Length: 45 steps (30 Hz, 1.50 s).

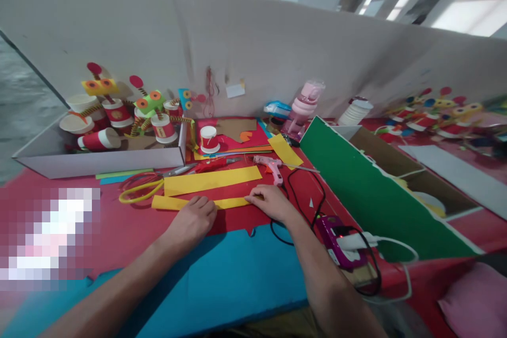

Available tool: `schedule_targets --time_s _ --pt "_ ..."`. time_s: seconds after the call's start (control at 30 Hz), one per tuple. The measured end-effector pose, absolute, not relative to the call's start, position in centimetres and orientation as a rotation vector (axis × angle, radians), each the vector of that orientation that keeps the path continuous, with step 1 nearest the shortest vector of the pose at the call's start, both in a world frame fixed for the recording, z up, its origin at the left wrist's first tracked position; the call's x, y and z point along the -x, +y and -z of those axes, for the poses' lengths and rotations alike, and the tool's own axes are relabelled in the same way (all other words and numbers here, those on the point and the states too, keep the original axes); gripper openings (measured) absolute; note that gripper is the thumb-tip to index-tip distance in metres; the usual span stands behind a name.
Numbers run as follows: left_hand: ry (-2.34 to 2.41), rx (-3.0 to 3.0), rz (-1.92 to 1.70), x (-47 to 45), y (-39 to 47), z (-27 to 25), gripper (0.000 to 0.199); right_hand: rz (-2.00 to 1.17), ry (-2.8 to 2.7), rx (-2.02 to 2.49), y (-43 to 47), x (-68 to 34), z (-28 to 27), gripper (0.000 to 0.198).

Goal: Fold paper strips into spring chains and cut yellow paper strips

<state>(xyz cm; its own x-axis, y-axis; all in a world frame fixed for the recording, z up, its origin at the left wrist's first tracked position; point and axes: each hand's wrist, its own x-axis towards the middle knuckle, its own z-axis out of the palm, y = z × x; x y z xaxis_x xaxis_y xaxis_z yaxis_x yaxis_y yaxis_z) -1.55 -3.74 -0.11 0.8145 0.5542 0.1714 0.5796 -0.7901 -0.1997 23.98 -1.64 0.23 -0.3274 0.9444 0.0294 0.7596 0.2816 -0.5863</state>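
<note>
A narrow yellow paper strip [233, 203] lies crosswise before me, its left end looking folded or curled over. My right hand [271, 202] pinches the strip's right end between thumb and fingers. Farther left, my left hand [196, 219] presses on the strip with curled fingers, covering part of it. A wider flat yellow strip [212, 181] lies just beyond. Close to its left end are scissors with a yellow handle [143, 194]. Behind my right hand rests a pink glue gun [271, 165], with a yellow paper piece [285, 150] beyond it.
A white box [106, 161] of red paper-cup figures [162, 129] stands back left. One white-and-red cup [209, 140] stands mid-table. On the right are a green divided box [356, 190], a purple power block [343, 245] and loose black cables [322, 195]. A pink bottle [304, 108] stands near the partition [245, 37].
</note>
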Motion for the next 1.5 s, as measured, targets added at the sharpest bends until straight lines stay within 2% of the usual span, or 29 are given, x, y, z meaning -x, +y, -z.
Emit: schedule_targets --time_s 0.27,0.4,0.77,1.03,1.5 --pt "-0.921 2.785 0.106 1.4 -3.9 -0.1 0.027 -0.482 -2.269 1.855 -2.3 -23.0 -1.6 0.029" --pt "-0.937 2.781 0.132 1.3 -4.2 0.1 0.039 -0.424 -2.284 1.926 -2.4 -22.6 -1.8 0.026" --pt "-0.921 2.732 0.093 1.0 -4.5 0.3 0.047 -0.358 -2.273 1.977 -2.5 -22.4 -1.7 0.027" --pt "-0.967 2.735 0.083 0.8 -4.7 0.1 0.046 -0.359 -2.287 2.000 -2.5 -22.3 -2.0 0.034" --pt "-1.063 2.743 0.076 0.4 -4.7 -0.4 0.040 -0.354 -2.213 2.031 -2.2 -22.6 -1.6 0.032"
